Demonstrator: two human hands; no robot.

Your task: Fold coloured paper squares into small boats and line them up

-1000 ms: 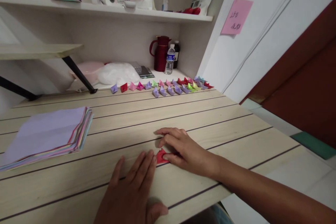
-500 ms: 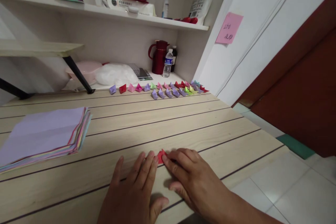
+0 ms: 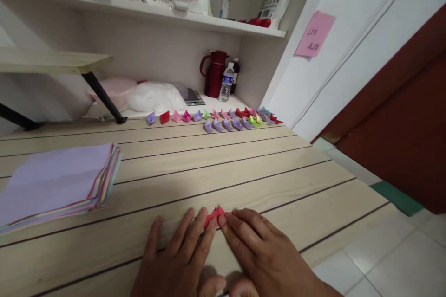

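The red folded paper point(image 3: 216, 213) lies on the table's point(image 3: 195, 171) near part, beneath and between the fingertips. Left hand point(image 3: 179, 250) and right hand point(image 3: 261, 246) are open, fingers outstretched, pressing its two sides flat.

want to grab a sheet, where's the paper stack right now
In the head view, the paper stack lies on the table at far left, beyond and left of the left hand, nearer than the small shelf.

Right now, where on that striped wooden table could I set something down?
The table is bare between the multicoloured folded paper boats, the purple-topped paper stack, the left hand and the right hand. It's crowded along the boats and around the red folded paper at both hands.
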